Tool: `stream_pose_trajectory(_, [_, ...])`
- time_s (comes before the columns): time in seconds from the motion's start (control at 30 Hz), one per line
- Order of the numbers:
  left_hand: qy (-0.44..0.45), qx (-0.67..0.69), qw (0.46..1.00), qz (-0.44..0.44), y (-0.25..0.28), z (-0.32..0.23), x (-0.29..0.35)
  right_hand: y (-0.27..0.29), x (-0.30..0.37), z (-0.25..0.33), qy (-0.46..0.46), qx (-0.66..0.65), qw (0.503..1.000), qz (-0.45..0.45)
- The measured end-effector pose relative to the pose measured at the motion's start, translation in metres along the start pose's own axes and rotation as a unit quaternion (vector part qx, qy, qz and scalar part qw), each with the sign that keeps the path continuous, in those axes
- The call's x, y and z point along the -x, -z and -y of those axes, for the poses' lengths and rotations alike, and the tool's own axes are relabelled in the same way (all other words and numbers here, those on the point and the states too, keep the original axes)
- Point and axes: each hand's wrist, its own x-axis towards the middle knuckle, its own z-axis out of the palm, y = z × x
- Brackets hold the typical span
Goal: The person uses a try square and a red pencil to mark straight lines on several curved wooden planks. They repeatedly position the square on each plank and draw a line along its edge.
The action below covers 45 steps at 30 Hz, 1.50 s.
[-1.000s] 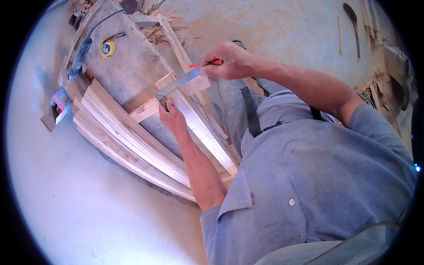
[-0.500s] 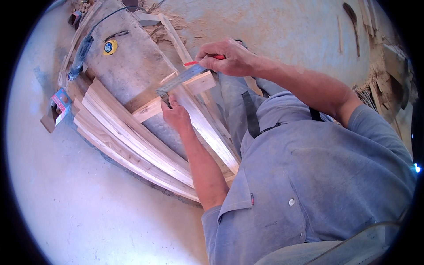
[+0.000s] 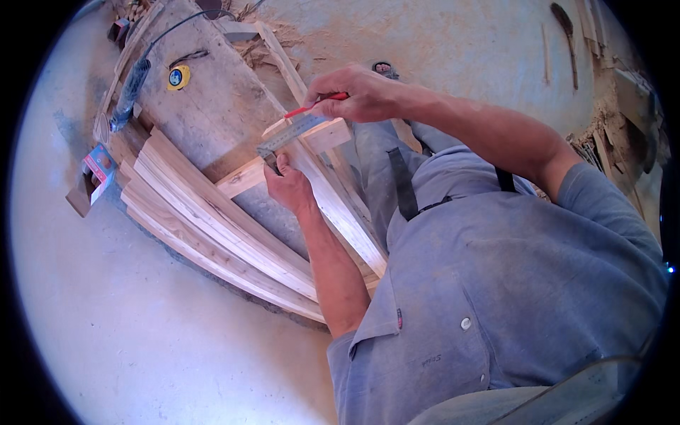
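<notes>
My left hand (image 3: pixel 289 185) is closed around the dark stock of a try square (image 3: pixel 290 133), whose metal blade lies across the end of a pale wooden board (image 3: pixel 336 205). My right hand (image 3: pixel 360 93) grips a red pencil (image 3: pixel 312 108) just above that blade. The pencil's tip points left, close to the blade's far edge; whether it touches wood I cannot tell. Under the board, short wooden crosspieces (image 3: pixel 330 135) stick out to either side.
Several long wooden strips (image 3: pixel 212 212) lie left of the board on a worn bench top (image 3: pixel 219 85). Farther up are a yellow tape measure (image 3: pixel 178 77) and a blue corded power tool (image 3: pixel 131 93). A small open box (image 3: pixel 98 166) sits at the left edge. Shavings litter the floor.
My right hand and the pencil have moved left along the square's blade, and the pencil lies at a new slant. My left hand keeps its hold on the square.
</notes>
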Motion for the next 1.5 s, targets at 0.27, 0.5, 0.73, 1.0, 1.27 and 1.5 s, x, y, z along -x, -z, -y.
stream_pose_trajectory(0.27, [0.022, -0.019, 0.999, 0.032, 0.007, -0.015, -0.001, -0.022, -0.034, 0.013, 0.003, 0.061, 0.996, 0.072])
stream_pose_trajectory(0.5, [0.001, -0.045, 0.999, 0.02, 0.004, -0.006, -0.003, -0.019, -0.052, 0.031, 0.02, 0.109, 0.982, 0.152])
stream_pose_trajectory(0.73, [0.005, -0.022, 1.0, -0.007, -0.001, 0.001, 0.001, 0.017, -0.002, 0.036, -0.005, 0.364, 0.923, 0.128])
stream_pose_trajectory(1.0, [0.041, -0.014, 0.999, -0.019, 0.018, 0.008, 0.054, -0.024, 0.067, -0.038, -0.007, 0.34, 0.935, 0.105])
stream_pose_trajectory(1.27, [0.093, 0.035, 0.995, 0.005, 0.023, -0.012, 0.153, -0.022, 0.111, -0.064, 0.068, 0.309, 0.938, 0.145])
stream_pose_trajectory(1.5, [0.205, 0.184, 0.96, -0.05, -0.003, 0.025, 0.231, 0.007, 0.155, -0.074, -0.138, 0.196, 0.961, 0.136])
